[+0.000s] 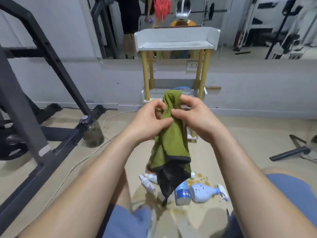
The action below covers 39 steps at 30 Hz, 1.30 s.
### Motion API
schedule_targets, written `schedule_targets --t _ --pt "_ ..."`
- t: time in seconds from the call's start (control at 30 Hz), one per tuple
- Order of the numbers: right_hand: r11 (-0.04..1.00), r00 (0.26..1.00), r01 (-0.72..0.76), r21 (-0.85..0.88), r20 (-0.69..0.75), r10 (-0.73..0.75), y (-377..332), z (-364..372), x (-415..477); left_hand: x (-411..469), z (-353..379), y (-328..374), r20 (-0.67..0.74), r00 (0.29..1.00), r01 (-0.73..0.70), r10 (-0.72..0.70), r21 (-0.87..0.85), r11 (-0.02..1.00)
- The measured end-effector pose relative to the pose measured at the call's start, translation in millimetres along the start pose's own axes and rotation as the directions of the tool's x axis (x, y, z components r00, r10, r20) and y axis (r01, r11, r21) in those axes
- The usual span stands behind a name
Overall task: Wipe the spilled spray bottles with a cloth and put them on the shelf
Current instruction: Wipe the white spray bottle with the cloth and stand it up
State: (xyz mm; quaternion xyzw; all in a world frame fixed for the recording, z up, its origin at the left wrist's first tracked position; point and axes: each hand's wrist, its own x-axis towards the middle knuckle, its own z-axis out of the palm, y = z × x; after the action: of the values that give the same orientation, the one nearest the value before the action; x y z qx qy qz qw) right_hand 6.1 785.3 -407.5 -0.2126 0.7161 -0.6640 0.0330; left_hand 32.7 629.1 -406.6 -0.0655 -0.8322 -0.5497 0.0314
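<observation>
Fingers of left hand (147, 123) and right hand (197, 117) pinch bunched green cloth (171, 146), seemingly black-backed.

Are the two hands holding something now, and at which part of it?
Both hands, left hand and right hand, pinch the green cloth near its bunched upper end; the rest hangs down over the spray bottles on the floor.

Soft, even indoor light fills the room — fairly bright, with no hard glare. Shadows are faint: dull smudges on the floor (248, 134) under the black rack (51, 60) at the left. The wide lens bows the rack's bars and the far wall line towards the edges. The green cloth (171, 134) shows crisp weave, while the far mirror (248, 23) and the near blue shorts (130, 224) smear into blur.
</observation>
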Motion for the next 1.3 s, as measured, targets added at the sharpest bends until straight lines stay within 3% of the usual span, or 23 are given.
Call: schedule_targets --t 0.07,0.13,0.27,0.37,0.5,0.6,0.67,0.77,0.87,0.97,1.1,1.3 --pt "0.985 0.994 0.024 -0.169 -0.103 -0.042 9.1 -4.5 -8.9 -5.7 2.2 -13.5 0.048 0.994 0.106 -0.099 -0.174 0.979" --pt "0.981 0.980 -0.008 -0.195 -0.194 -0.031 22.6 -9.5 -16.7 -10.3 4.5 -27.9 0.135 0.975 0.211 -0.176 -0.328 0.921" --pt "0.978 0.957 -0.158 0.135 -0.222 0.185 59.1 -8.0 -32.4 -8.3 16.6 -61.3 0.055 0.975 0.220 -0.217 -0.408 0.886" --pt "0.906 0.933 -0.225 0.358 -0.188 0.306 87.1 1.6 -39.7 4.0 27.6 -92.9 0.030 0.973 0.225 -0.228 -0.337 0.914" --pt "0.737 0.874 -0.372 0.564 -0.053 0.482 127.5 4.5 -47.1 15.5 44.8 -156.0 0.244 0.899 0.416 -0.363 -0.223 0.881" --pt "0.616 0.796 -0.508 0.601 0.056 0.602 168.7 4.4 -51.3 26.3 62.7 -208.4 0.376 0.771 0.535 -0.514 0.055 0.843" --pt "0.559 0.731 -0.576 0.597 0.069 0.679 198.6 6.2 -51.3 37.5 77.6 -251.2 0.359 0.738 0.518 -0.572 0.242 0.820" --pt "0.510 0.583 -0.689 0.514 -0.024 0.812 244.0 11.1 -52.2 47.5 104.4 -315.1 0.285 0.711 0.489 -0.643 0.456 0.744" --pt "0.439 0.457 -0.754 0.489 -0.089 0.885 285.4 13.0 -57.9 43.2 131.0 -359.9 0.237 0.671 0.565 -0.702 0.450 0.692" --pt "0.403 0.393 -0.762 0.507 -0.133 0.910 309.1 9.2 -66.6 33.8 161.4 -398.0 0.227 0.646 0.601 -0.729 0.437 0.669" --pt "0.406 0.383 -0.755 0.515 -0.156 0.910 318.4 -0.1 -69.4 25.4 191.0 -425.6 0.120 0.677 0.614 -0.726 0.453 0.647" --pt "0.441 0.422 -0.755 0.486 -0.156 0.893 317.0 -3.2 -65.6 23.5 195.7 -447.4 0.117 0.601 0.752 -0.791 0.253 0.609"
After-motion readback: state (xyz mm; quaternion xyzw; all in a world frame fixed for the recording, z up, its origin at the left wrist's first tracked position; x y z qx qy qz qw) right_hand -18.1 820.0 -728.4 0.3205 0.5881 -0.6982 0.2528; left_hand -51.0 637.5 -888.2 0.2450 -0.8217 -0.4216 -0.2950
